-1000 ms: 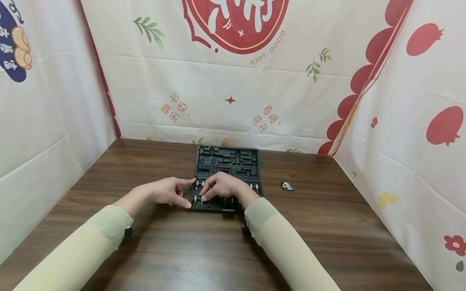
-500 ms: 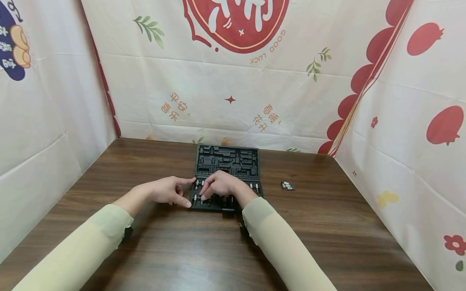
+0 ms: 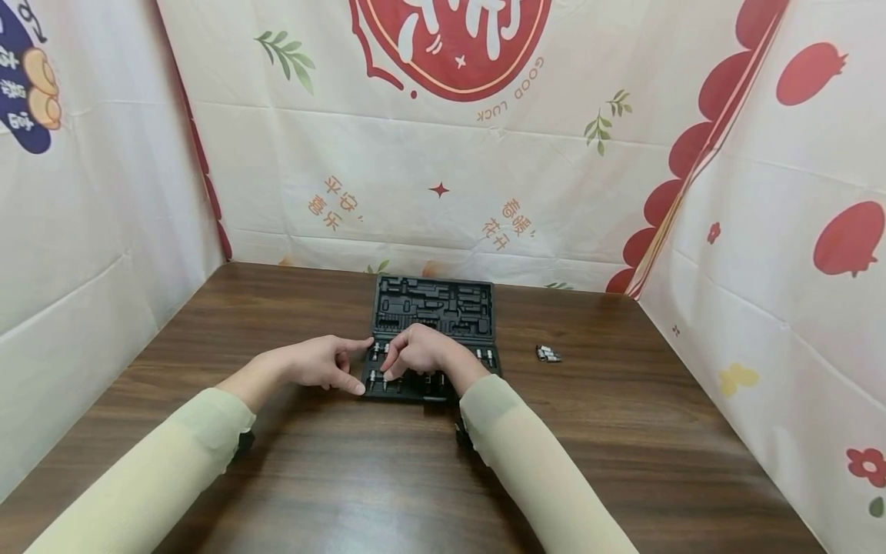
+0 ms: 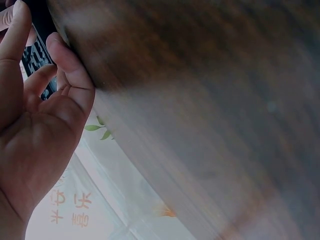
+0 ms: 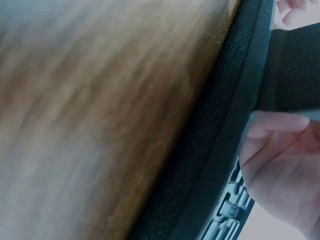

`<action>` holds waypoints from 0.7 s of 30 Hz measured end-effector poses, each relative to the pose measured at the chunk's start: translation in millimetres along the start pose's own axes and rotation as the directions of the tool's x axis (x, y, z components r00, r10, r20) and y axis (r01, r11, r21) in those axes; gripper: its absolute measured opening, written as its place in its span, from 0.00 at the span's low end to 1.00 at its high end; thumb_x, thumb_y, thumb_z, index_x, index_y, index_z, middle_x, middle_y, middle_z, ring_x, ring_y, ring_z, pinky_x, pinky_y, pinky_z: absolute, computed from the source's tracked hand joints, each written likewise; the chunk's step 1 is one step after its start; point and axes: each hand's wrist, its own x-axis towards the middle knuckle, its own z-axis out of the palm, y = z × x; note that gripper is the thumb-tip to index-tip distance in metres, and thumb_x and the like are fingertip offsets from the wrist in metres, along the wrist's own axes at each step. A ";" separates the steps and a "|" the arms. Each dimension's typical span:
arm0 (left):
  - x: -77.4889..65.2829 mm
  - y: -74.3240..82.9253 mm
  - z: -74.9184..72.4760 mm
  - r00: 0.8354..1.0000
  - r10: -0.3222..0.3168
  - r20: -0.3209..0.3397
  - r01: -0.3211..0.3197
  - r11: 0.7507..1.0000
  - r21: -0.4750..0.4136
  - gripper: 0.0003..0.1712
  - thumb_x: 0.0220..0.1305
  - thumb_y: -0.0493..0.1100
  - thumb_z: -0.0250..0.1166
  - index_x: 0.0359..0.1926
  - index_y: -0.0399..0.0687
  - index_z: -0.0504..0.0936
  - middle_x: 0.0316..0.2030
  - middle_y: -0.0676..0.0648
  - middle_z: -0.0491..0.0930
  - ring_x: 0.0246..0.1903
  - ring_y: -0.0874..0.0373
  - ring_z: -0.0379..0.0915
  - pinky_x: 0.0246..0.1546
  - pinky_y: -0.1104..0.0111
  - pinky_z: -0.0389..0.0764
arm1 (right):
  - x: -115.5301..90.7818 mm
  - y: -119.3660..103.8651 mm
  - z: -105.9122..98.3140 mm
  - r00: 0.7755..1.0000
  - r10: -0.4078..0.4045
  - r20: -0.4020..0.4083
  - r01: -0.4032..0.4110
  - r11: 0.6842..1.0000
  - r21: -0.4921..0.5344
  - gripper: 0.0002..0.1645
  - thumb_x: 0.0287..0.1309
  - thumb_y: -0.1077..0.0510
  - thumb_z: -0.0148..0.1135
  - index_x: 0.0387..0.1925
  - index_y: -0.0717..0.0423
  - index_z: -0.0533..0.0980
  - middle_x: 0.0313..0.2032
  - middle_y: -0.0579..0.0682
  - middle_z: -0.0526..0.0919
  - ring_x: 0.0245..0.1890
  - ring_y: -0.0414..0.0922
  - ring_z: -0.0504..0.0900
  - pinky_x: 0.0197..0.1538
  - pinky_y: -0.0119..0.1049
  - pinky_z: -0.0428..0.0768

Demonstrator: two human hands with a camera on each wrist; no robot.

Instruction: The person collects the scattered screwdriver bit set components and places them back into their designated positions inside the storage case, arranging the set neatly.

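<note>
A black tool case (image 3: pixel 431 398) lies open on the table in the head view, its moulded lid (image 3: pixel 432 308) tipped back. Several silver bit sockets sit in its lower half. My left hand (image 3: pixel 321 363) spans the case's left side, the index finger touching the upper corner and the thumb the lower one; its other fingers bend loosely. Over the lower half, my right hand (image 3: pixel 422 352) pinches a small bit socket (image 3: pixel 384 383) in the front row with thumb and index fingertips. That hand covers much of the tray. In the right wrist view, the fingertips are partly hidden.
A small group of silver bit sockets (image 3: pixel 548 354) lies on the brown wooden table (image 3: pixel 311 477) to the right of the case. Printed cloth (image 3: pixel 436 215) hangs behind the table and on both sides.
My right forearm has shifted slightly left, while its fingertips stay at the same bit socket. The left hand and the case have not visibly moved.
</note>
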 end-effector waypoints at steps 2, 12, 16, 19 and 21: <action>0.6 -0.6 0.1 1.000 0.000 -0.002 0.000 1.000 0.000 0.56 0.68 0.53 0.80 0.88 0.49 0.59 0.31 0.47 0.78 0.28 0.58 0.73 0.34 0.64 0.79 | 0.6 -0.5 0.0 1.000 0.002 -0.002 -0.002 1.000 -0.001 0.02 0.65 0.55 0.80 0.34 0.47 0.93 0.43 0.42 0.89 0.31 0.43 0.73 0.34 0.37 0.74; 2.6 -3.7 1.5 1.000 0.012 -0.004 -0.012 1.000 -0.015 0.56 0.68 0.53 0.80 0.88 0.49 0.60 0.30 0.48 0.78 0.28 0.58 0.73 0.34 0.64 0.79 | 1.2 -3.7 1.3 1.000 0.022 -0.020 -0.023 0.999 -0.031 0.06 0.65 0.57 0.79 0.31 0.44 0.92 0.44 0.41 0.90 0.33 0.44 0.75 0.37 0.38 0.76; 2.5 -3.6 1.3 1.000 0.011 -0.003 -0.011 1.000 -0.019 0.56 0.68 0.53 0.80 0.88 0.48 0.59 0.30 0.48 0.78 0.28 0.58 0.73 0.34 0.65 0.79 | 0.9 -2.9 2.0 1.000 0.004 -0.019 -0.005 1.000 -0.031 0.08 0.66 0.57 0.78 0.29 0.46 0.91 0.41 0.41 0.90 0.32 0.43 0.75 0.37 0.37 0.75; 1.8 -2.8 0.8 1.000 0.006 -0.001 -0.006 1.000 -0.009 0.57 0.68 0.53 0.80 0.88 0.48 0.59 0.30 0.48 0.78 0.28 0.58 0.73 0.33 0.65 0.78 | 0.5 -0.5 1.7 1.000 -0.029 -0.008 0.029 0.999 -0.021 0.07 0.66 0.57 0.78 0.30 0.47 0.90 0.38 0.41 0.89 0.34 0.42 0.76 0.40 0.37 0.76; 1.8 -2.8 0.6 1.000 0.000 0.000 0.000 1.000 -0.008 0.57 0.67 0.54 0.80 0.88 0.49 0.59 0.31 0.48 0.78 0.28 0.58 0.73 0.33 0.66 0.78 | 0.1 1.9 1.1 0.999 -0.052 0.001 0.052 0.999 -0.017 0.06 0.66 0.56 0.79 0.32 0.47 0.90 0.37 0.41 0.89 0.35 0.41 0.77 0.43 0.36 0.77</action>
